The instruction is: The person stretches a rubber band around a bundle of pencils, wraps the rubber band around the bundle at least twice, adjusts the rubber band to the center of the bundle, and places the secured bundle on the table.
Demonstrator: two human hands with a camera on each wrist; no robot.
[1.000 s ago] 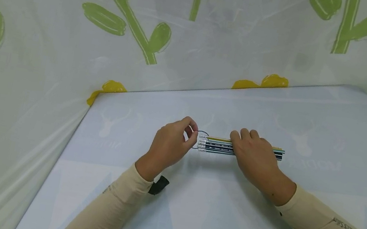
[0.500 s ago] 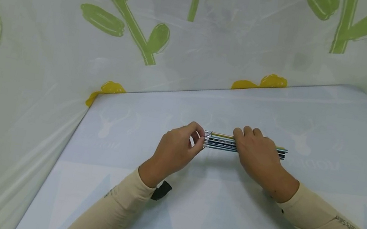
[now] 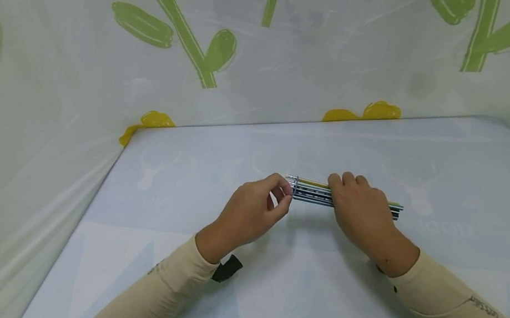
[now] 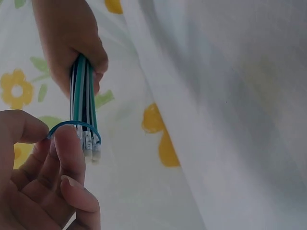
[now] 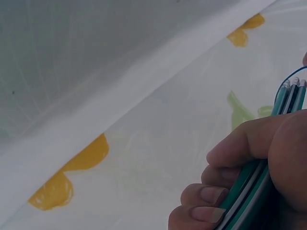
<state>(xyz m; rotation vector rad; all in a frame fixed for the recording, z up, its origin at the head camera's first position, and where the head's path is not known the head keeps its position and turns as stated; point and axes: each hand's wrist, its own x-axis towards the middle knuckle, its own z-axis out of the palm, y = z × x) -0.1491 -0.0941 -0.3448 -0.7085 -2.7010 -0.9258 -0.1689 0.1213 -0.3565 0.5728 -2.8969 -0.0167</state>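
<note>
My right hand (image 3: 361, 213) grips a bundle of pencils (image 3: 312, 192) around the middle and holds it above the table, roughly level. The pencils are teal, dark and yellow, with their eraser ends toward the left hand. A thin blue elastic band (image 4: 76, 122) loops around the bundle just behind the erasers. My left hand (image 3: 254, 209) pinches one side of that band between thumb and forefinger. Seen from the right wrist, fingers curl around the pencils (image 5: 249, 191), and the band (image 5: 283, 86) arcs near the eraser ends.
Below the hands spreads a table with a pale cloth (image 3: 312, 303). A white curtain (image 3: 301, 65) with green leaves and yellow flowers hangs beyond its far edge. A black strap piece (image 3: 227, 268) shows beside the left sleeve.
My left hand has moved right, bringing the band from beyond the eraser ends to around the bundle. The pencils have risen slightly in view, still in the right hand.
</note>
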